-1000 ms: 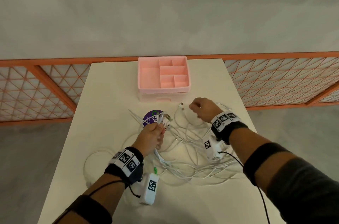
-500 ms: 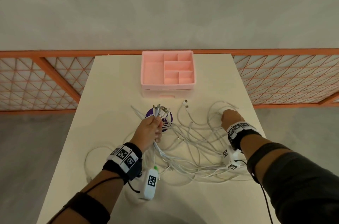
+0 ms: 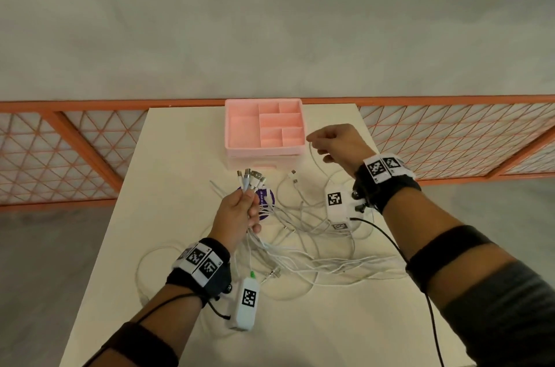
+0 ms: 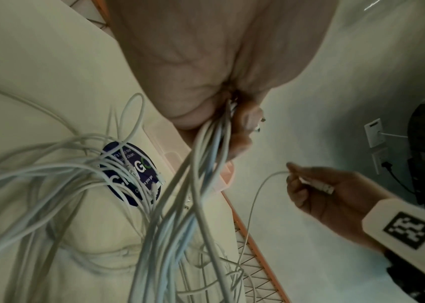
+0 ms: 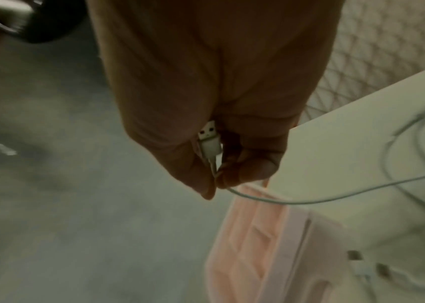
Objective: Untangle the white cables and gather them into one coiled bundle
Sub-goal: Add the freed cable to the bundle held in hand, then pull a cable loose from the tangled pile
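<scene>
Several white cables lie tangled across the middle of the cream table. My left hand grips a bunch of cable ends, their plugs fanning out above the fist; the strands hang down from it in the left wrist view. My right hand is raised beside the pink box and pinches one cable just behind its USB plug. That cable trails back down to the table.
A pink compartment box stands at the far middle of the table. A round purple sticker lies under the cables. Two loose plugs rest near the box. An orange mesh railing runs behind the table.
My right hand went out to the right edge of the tangle, took one cable end and lifted it up beside the pink box. My left hand rose slightly with its bunch.
</scene>
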Demonstrator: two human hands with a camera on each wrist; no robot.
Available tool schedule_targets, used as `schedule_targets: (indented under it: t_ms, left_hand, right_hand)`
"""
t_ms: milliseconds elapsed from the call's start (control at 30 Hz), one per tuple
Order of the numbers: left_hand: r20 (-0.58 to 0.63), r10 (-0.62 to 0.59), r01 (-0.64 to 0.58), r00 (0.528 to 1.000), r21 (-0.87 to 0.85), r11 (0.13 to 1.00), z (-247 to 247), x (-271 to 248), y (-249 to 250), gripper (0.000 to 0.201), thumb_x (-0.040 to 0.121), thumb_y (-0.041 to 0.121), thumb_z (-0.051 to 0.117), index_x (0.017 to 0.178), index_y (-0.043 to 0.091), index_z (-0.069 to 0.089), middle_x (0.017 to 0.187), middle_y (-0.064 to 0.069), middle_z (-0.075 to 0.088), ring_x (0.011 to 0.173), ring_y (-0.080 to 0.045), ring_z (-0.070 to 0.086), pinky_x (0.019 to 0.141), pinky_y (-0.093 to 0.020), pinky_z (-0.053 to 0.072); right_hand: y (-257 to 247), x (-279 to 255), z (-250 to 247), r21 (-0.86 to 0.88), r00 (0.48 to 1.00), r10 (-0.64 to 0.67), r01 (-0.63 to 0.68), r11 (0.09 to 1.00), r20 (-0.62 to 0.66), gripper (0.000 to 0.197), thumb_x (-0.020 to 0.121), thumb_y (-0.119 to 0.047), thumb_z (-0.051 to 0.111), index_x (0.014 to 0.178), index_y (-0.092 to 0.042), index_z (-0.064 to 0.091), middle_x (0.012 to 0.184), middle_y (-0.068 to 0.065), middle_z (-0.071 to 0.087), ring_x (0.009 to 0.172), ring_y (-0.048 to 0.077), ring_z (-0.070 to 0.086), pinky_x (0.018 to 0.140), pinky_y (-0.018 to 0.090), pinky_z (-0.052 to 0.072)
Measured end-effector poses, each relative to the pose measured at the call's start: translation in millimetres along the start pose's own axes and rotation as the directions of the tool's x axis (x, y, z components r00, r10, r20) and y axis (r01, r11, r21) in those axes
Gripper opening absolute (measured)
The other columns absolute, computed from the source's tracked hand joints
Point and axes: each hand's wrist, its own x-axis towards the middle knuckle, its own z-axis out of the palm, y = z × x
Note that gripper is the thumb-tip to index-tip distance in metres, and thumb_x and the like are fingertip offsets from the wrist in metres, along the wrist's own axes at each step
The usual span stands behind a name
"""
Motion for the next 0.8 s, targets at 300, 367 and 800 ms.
schedule_targets:
  t_ms: [300, 367, 800]
  left_hand:
    - [-0.086, 0.012, -0.022, 0.996, -0.119, 0.993, -5, -13, 2, 0.029, 0.107, 0.021, 0.04, 0.082, 0.009, 0.051, 0.054, 0.004, 0.036, 0.04, -0.009, 0.031, 0.041, -0.022, 0.03]
    - [-0.089, 0.016, -0.027, 0.996, -0.131, 0.991, -7, -16, 3, 0.03, 0.107, 0.021, 0.039, 0.082, 0.009, 0.051, 0.052, 0.005, 0.036, 0.04, -0.009, 0.03, 0.042, -0.022, 0.03]
    - [-0.103, 0.017, -0.034, 0.995, -0.159, 0.987, -12, -16, 6, 0.03, 0.107, 0.02, 0.039, 0.082, 0.009, 0.049, 0.053, 0.003, 0.035, 0.041, -0.01, 0.029, 0.043, -0.022, 0.029]
  right_hand:
    - [-17, -50, 58, 0.206, 0.984, -0.178, 0.173, 0.963, 0.008, 0.013, 0.082, 0.007, 0.068, 0.084, -0.006, 0.069, 0.065, 0.002, 0.061, 0.056, 0.011, 0.054, 0.056, 0.026, 0.048]
    - [-14, -55, 66, 0.265, 0.986, -0.166, 0.154, 0.952, 0.023, 0.012, 0.083, 0.005, 0.068, 0.088, -0.005, 0.072, 0.069, 0.0, 0.062, 0.061, 0.01, 0.056, 0.061, 0.026, 0.05]
    - [-68, -57, 83, 0.389, 0.937, -0.349, 0.334, 0.859, -0.034, 0.011, 0.094, -0.013, 0.064, 0.091, -0.01, 0.073, 0.083, 0.016, 0.068, 0.073, 0.022, 0.059, 0.067, 0.032, 0.049]
